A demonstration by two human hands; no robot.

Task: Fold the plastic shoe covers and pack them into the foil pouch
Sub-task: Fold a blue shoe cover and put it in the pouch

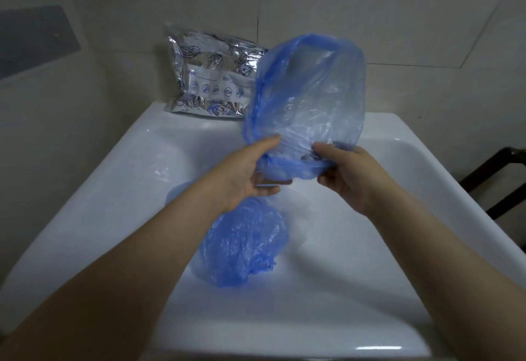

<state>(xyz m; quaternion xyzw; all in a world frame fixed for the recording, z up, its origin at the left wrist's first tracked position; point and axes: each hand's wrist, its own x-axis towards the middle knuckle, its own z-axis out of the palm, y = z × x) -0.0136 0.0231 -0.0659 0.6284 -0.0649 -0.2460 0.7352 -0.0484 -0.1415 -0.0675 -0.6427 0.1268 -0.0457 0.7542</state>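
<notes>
— Nearest to lens?
— Two bare forearms, reaching forward over white glossy surface [355,261] with raised rim, basin-like or tray-like; cannot tell which. Pale tiled wall behind, grout lines visible.

— On surface, close in?
— Crumpled blue shoe cover [242,244], lying flat beneath left forearm, partly hidden by wrist. Not touched by either hand.

— Hands?
— Left hand [244,174] clamped on lower edge of held shoe cover [310,95], thumb on top, fingers curled underneath. Right hand [350,174] likewise pinching same lower edge, thumb forward, fingers tucked below. Hands near each other, a band of gathered blue hem stretched between.

— Position of held cover?
— Raised off surface, rising above both hands, translucent, elastic opening facing left, darker blue hem running around.

— Farther back?
— Foil pouch [210,75], silver with dark blue food drawings and label lines, standing on rear rim, leaning on wall. Right side of pouch blocked by held cover.

— Periphery?
— Dark grey panel [34,38] on left wall; dark frame [495,184] at right edge, kind unclear.
</notes>
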